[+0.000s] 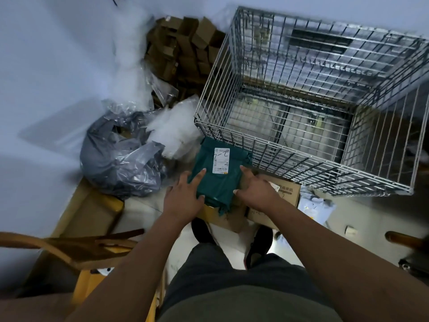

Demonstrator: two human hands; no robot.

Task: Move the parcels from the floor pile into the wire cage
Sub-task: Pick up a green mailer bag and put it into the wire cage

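The green parcel lies between both hands beside the wire cage, with the left hand spreading straight fingers flat on it and the right hand pressing straight fingers against its right edge.

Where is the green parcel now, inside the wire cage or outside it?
Outside. The green parcel is this side of the near wall of the wire cage, between the left hand and right hand.

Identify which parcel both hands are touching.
The green parcel with a white label: the left hand and right hand touch it, while the grey bag lies untouched.
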